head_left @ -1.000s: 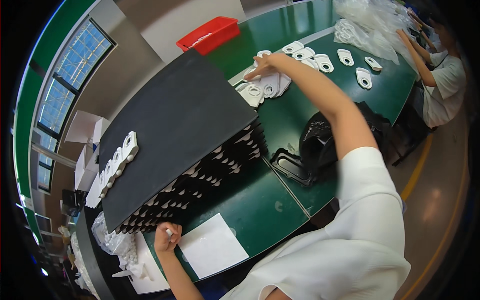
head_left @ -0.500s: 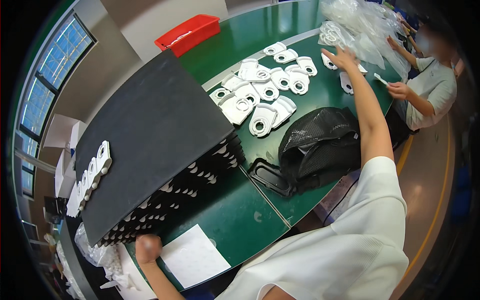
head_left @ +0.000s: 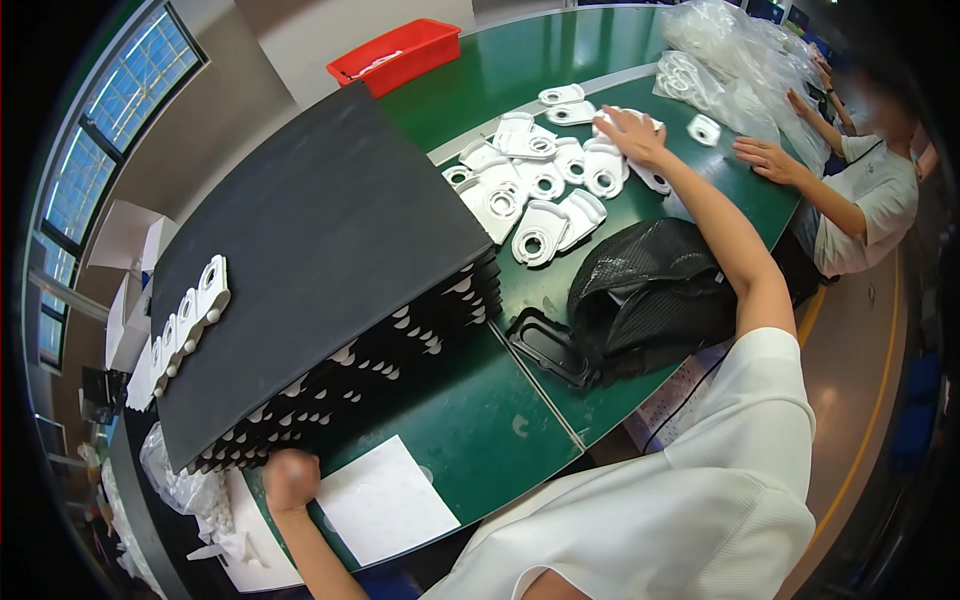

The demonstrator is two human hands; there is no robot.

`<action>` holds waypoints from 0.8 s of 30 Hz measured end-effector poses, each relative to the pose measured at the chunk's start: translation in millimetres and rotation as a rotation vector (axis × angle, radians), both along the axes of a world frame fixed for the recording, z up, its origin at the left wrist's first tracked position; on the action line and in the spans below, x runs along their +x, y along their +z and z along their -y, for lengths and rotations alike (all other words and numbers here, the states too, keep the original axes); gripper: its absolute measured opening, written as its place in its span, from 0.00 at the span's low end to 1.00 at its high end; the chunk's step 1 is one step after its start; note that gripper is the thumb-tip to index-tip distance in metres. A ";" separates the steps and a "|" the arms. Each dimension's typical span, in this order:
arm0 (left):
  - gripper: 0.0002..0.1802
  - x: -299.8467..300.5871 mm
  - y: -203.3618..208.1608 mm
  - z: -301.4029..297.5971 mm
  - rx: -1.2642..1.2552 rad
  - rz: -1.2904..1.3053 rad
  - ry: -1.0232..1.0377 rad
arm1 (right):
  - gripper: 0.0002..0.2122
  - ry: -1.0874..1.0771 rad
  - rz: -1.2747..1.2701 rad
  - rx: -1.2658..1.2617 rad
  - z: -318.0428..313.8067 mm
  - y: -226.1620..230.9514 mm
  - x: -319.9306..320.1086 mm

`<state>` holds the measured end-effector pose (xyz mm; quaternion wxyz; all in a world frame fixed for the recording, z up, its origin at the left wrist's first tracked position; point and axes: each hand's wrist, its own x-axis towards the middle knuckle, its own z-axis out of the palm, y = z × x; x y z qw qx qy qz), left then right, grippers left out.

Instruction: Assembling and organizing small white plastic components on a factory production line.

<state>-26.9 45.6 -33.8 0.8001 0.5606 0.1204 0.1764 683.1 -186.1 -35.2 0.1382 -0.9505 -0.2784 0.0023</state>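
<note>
My right hand [head_left: 636,136] is open, fingers stretched out, lying on white plastic parts at the right side of a loose pile [head_left: 541,187]. Each part is a flat plate with a round ring at one end. My left hand [head_left: 291,480] rests by the near lower corner of a tall stack of black sheets [head_left: 320,260], beside a sheet of white paper [head_left: 388,500]. Its fingers are blurred and partly hidden. Several white parts [head_left: 190,318] lie in an overlapping row on top of the stack.
A black mesh bag [head_left: 650,300] and a black plastic tray [head_left: 548,345] lie right of the stack. Behind stands a red bin [head_left: 395,55]. Clear plastic bags [head_left: 740,70] are heaped far right, near a co-worker's hand [head_left: 770,158]. One white part [head_left: 704,130] lies apart.
My right hand has moved left and nearer onto the pile, and white parts beside it have shifted left. The co-worker's hand no longer holds a white piece. My left hand stays by the stack.
</note>
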 end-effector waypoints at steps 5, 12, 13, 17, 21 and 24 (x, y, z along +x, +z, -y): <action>0.24 -0.7 -0.5 -0.5 -0.054 -0.017 0.073 | 0.39 0.270 -0.142 0.160 -30.3 12.1 -50.9; 0.24 -1.1 1.3 -1.1 -0.045 0.017 0.053 | 0.36 0.237 0.205 0.155 -95.2 30.1 -1.8; 0.24 -1.1 1.4 -1.2 -0.039 0.024 0.059 | 0.36 0.204 0.247 0.097 -105.8 25.5 6.1; 0.23 -1.9 1.0 -2.4 -0.031 0.046 0.086 | 0.40 0.051 0.088 -0.041 -135.2 10.0 17.3; 0.22 -2.6 0.7 -2.6 -0.047 0.009 0.072 | 0.40 0.251 -0.010 -0.273 -139.5 17.5 17.0; 0.22 -0.8 0.9 -2.3 -0.016 0.036 0.026 | 0.38 0.172 -0.309 -0.139 -137.0 24.1 17.0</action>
